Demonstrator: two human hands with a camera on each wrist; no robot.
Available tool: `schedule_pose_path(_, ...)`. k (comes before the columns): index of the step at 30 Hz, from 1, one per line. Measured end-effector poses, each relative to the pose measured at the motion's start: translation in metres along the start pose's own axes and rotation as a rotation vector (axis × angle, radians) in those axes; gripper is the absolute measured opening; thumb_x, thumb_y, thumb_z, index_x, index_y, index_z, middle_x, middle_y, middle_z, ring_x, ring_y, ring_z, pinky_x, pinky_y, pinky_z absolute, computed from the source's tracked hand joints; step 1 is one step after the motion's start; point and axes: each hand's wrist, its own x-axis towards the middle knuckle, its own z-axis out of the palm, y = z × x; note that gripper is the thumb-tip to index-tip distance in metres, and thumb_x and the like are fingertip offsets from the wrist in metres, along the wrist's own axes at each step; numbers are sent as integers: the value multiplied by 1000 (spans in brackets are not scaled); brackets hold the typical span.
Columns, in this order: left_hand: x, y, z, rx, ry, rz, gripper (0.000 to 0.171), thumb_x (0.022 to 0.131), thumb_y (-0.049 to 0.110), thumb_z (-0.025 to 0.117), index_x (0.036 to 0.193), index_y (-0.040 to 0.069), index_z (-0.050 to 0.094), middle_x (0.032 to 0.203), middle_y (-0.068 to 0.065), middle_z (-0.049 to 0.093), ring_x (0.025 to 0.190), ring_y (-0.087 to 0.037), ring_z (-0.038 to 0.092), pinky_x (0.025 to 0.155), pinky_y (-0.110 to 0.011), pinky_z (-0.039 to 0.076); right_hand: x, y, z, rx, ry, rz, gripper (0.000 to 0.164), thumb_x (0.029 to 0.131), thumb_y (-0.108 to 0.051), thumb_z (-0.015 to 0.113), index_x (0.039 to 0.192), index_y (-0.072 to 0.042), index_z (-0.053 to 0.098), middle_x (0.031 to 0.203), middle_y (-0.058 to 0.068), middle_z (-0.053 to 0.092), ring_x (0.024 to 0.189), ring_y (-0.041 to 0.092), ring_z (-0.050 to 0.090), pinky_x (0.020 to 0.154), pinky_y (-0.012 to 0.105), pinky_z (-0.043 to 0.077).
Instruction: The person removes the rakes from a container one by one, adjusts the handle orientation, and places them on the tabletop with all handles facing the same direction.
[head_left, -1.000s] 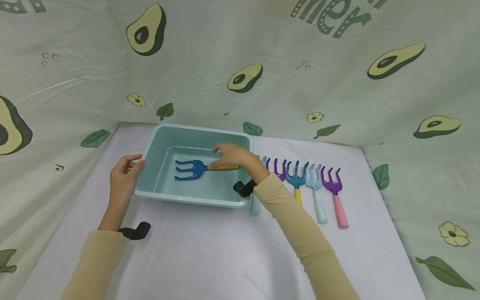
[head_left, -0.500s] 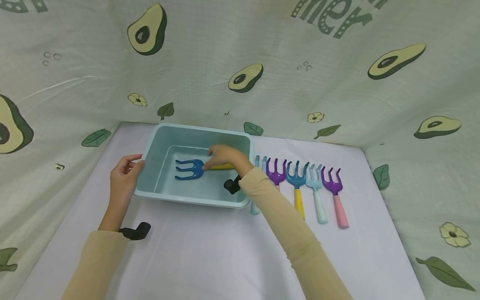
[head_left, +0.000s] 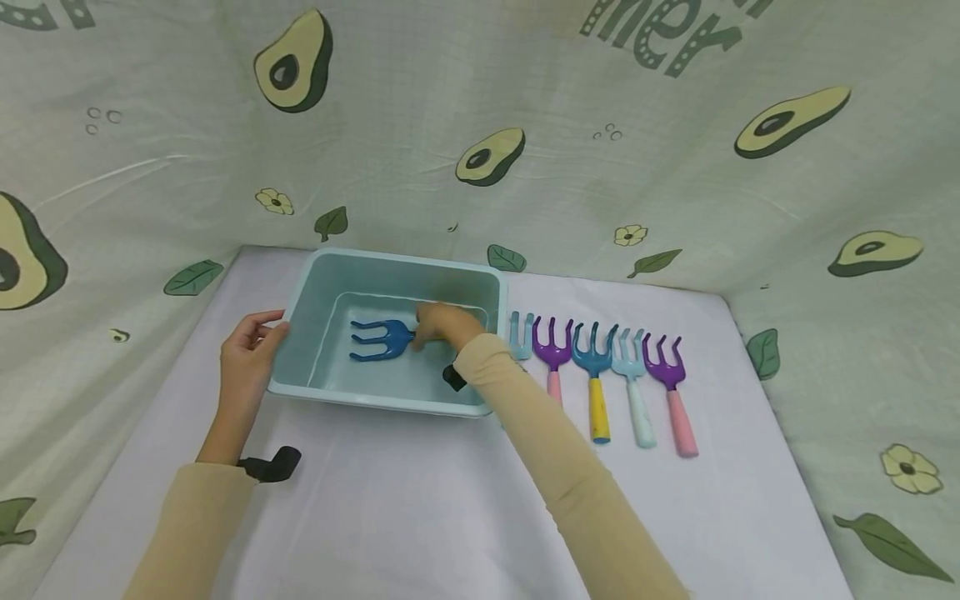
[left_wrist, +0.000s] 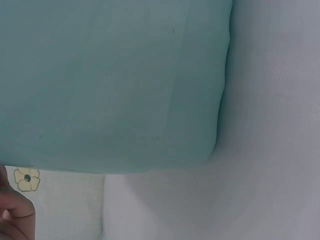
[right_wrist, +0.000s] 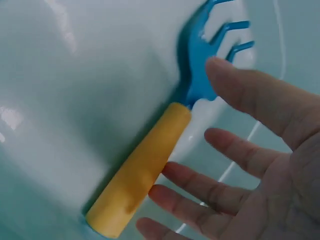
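A light-teal plastic bin (head_left: 382, 402) stands on the table. My left hand (head_left: 247, 346) grips its left rim between thumb and fingers; in the left wrist view part of that hand (left_wrist: 15, 212) appears beside the bin's wall (left_wrist: 120, 80). Inside the bin lies a toy hand fork (head_left: 392, 340) with blue tines and a yellow handle (right_wrist: 142, 170). My right hand (head_left: 444, 323) is over that handle. In the right wrist view the right hand (right_wrist: 265, 165) has its fingers spread, fingertips close to the handle; whether they touch it, I cannot tell.
Right of the bin, several more toy forks lie in a row: a light-blue one (head_left: 522, 337) partly behind the sleeve, a purple-and-pink one (head_left: 552, 354), a blue-and-yellow one (head_left: 597, 400), another light-blue one (head_left: 637, 408) and a purple-and-pink one (head_left: 677, 417). An avocado-print cloth (head_left: 390, 108) hangs behind.
My right hand has moved down and slightly left inside the bin, uncovering more of the row of forks. The fork in the bin and my left hand have stayed in place.
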Motion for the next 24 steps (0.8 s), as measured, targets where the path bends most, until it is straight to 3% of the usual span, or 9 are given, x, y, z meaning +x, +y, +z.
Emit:
schedule_pose_path(1,-1,2,0,39,4,-4,33,90,33,58,116,12,62,77,8,51,70,-6,49,57,-14,41,0,0,2,-12,3,15,54,82,-28,68,130,-11,49,129,7,52,111,24,51,91,43,44)
schedule_pose_path(5,5,-8,1,11,7,-4,33,89,34,60,115,14,63,78,5,52,70,-8,50,56,-16,42,3,-1,8,-89,34,51,43,80,-26,70,119,-14,56,118,7,55,103,24,50,85,42,45)
schedule_pose_path(7,18,-31,0,-75,-22,19,31,87,30,64,115,15,64,79,3,54,69,-8,51,53,-16,41,6,-2,12,-142,54,63,37,81,-23,69,114,-12,59,117,10,54,103,26,49,84,42,45)
schedule_pose_path(10,23,-41,-1,-69,-38,15,33,87,33,64,116,18,64,81,3,55,70,-9,52,54,-17,42,11,-2,18,-232,80,78,36,85,-20,62,119,-10,57,125,15,51,112,31,46,90,46,43)
schedule_pose_path(12,21,-39,-1,-57,-36,8,32,87,33,64,116,18,64,81,4,55,70,-9,52,54,-16,43,12,-2,20,-271,98,84,37,90,-20,54,126,-10,53,131,18,47,118,35,43,93,50,41)
schedule_pose_path(14,9,-18,0,29,-9,-14,34,89,37,59,117,18,63,80,5,53,71,-8,51,55,-16,44,12,0,22,-286,118,78,39,94,-21,46,132,-13,48,135,19,44,122,37,41,94,53,39)
schedule_pose_path(16,5,-7,0,43,-2,-31,33,90,35,59,117,16,62,78,7,52,70,-7,50,55,-15,43,10,1,22,-289,132,63,38,97,-24,42,133,-14,46,135,20,44,122,37,41,94,53,39)
schedule_pose_path(20,0,5,0,51,0,-64,33,91,30,58,119,13,61,77,9,50,69,-5,49,56,-13,41,7,3,23,-300,160,25,32,96,-23,45,127,-13,49,126,16,51,114,31,48,92,46,42)
schedule_pose_path(24,0,3,1,58,16,-49,33,90,33,59,116,14,62,77,8,51,68,-5,49,55,-14,41,7,5,24,-290,136,3,28,95,-19,49,122,-12,50,111,9,57,97,21,52,88,38,45)
